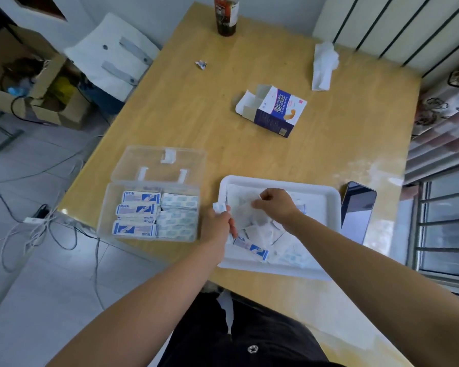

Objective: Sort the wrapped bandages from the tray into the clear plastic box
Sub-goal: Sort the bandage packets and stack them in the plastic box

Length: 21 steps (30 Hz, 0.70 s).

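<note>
evidently the right hand (277, 203) hovers over the middle of the tray (331, 200), fingertips pinching a pale wrapper (245, 214), likely to lift it clear of the heap. the left hand (217, 225), at the tray's left edge, grips a small wrapped bandage (219, 207), probably bound for the clear box (105, 207) just left of the tray, which is open and already holds neat rows. loose bandages (251, 249) lie in the tray's near half. both hands hide what lies under them, and the print is too blurred to read.

I see left hand (219, 223) pinching a wrapped bandage (219, 207) at tray (276, 179) rim, right hand (276, 205) pinching a white packet (245, 211).
</note>
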Tool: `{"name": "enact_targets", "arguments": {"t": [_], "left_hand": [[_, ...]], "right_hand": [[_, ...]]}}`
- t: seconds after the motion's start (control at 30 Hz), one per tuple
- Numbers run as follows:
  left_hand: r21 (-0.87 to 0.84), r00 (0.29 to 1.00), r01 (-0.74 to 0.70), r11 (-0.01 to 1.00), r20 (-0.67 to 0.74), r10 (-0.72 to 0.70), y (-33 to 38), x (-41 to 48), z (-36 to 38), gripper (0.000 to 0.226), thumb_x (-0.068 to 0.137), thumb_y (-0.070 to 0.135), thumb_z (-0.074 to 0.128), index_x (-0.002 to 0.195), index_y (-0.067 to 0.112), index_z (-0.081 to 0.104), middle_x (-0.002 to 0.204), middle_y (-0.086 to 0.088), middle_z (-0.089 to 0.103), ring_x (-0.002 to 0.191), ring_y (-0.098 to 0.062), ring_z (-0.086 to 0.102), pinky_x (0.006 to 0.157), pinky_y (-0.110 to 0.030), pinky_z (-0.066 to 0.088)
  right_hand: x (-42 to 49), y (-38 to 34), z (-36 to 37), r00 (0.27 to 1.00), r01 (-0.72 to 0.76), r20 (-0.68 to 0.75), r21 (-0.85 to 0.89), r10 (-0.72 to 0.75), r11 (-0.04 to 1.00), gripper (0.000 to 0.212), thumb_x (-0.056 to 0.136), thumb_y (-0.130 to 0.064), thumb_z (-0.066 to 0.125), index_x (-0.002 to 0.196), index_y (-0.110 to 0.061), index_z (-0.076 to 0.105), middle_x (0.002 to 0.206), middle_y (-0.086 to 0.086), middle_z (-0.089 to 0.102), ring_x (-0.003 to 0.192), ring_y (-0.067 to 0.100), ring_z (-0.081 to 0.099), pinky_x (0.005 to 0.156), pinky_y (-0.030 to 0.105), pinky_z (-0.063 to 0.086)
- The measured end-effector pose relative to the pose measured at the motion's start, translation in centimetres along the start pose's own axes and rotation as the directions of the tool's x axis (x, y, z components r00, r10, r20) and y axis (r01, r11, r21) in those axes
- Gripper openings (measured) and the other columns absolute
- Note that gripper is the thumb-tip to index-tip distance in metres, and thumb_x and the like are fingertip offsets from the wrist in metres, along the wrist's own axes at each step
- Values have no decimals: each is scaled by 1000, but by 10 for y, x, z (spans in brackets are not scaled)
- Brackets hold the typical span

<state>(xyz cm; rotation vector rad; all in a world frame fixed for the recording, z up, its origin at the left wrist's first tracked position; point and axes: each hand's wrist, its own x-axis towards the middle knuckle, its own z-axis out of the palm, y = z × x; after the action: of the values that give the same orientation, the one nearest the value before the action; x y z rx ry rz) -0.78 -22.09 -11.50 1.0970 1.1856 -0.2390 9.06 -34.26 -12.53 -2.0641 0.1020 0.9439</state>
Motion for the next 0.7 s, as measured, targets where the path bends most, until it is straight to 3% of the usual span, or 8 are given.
{"name": "enact_targets", "arguments": {"t": [0.07,0.2,0.3,0.4,0.47,0.57,0.63,0.7], "left_hand": [[126,992,-124,984,35,120,5,-7,2,8,89,13,53,96,16,57,57,0,49,46,-15,43,59,-31,41],[381,959,-266,886,198,202,7,-11,8,38,76,19,77,106,21,54,84,3,59,71,-16,58,58,-28,48],[510,939,-341,790,221,262,5,-14,14,46,66,32,79,101,15,53,96,-7,63,90,-27,64,75,-45,56],[556,925,-379,740,226,304,2,-14,14,51,62,44,71,99,12,57,94,-10,66,88,-28,64,77,-49,55],[535,919,-394,748,241,312,2,-16,14,31,75,38,68,92,13,60,82,-6,65,75,-26,64,66,-43,55],[390,948,-289,874,242,206,7,-22,11,17,88,23,62,78,11,55,55,0,44,47,-16,42,51,-29,45],[276,960,-151,949,270,74,9,-26,9,10,90,18,58,87,9,59,46,4,30,40,-12,30,44,-23,40],[178,949,-29,984,313,-29,11,-30,5,19,91,20,54,100,8,66,46,7,21,38,-10,24,43,-22,36]], "right_hand": [[-5,-2,-9,998,-47,42,119,43,992,29,81,-7,69,65,-13,46,61,1,40,54,15,34,47,24,28],[-20,-5,-16,987,-88,150,275,48,957,24,83,-8,68,71,-12,48,61,4,42,49,13,36,41,20,29],[-26,-4,-18,984,-95,174,384,29,918,33,85,-8,68,65,-15,43,53,0,36,42,10,31,38,18,26],[-30,0,-21,984,-110,177,426,37,898,25,84,-9,71,72,-14,49,55,1,40,43,10,31,39,19,27],[-34,3,-24,978,-125,206,449,34,885,21,83,-8,72,77,-13,53,57,1,44,46,10,33,43,19,27],[-36,5,-27,963,-135,268,472,4,871,22,82,-2,72,80,-15,55,57,-1,46,52,12,35,51,22,29],[-36,9,-30,967,-123,254,467,1,876,21,83,-1,71,76,-15,57,55,-2,46,51,12,36,52,23,29],[-35,12,-32,971,-117,238,478,0,871,14,84,-7,71,76,-13,61,57,1,47,51,11,38,50,21,30]]}}
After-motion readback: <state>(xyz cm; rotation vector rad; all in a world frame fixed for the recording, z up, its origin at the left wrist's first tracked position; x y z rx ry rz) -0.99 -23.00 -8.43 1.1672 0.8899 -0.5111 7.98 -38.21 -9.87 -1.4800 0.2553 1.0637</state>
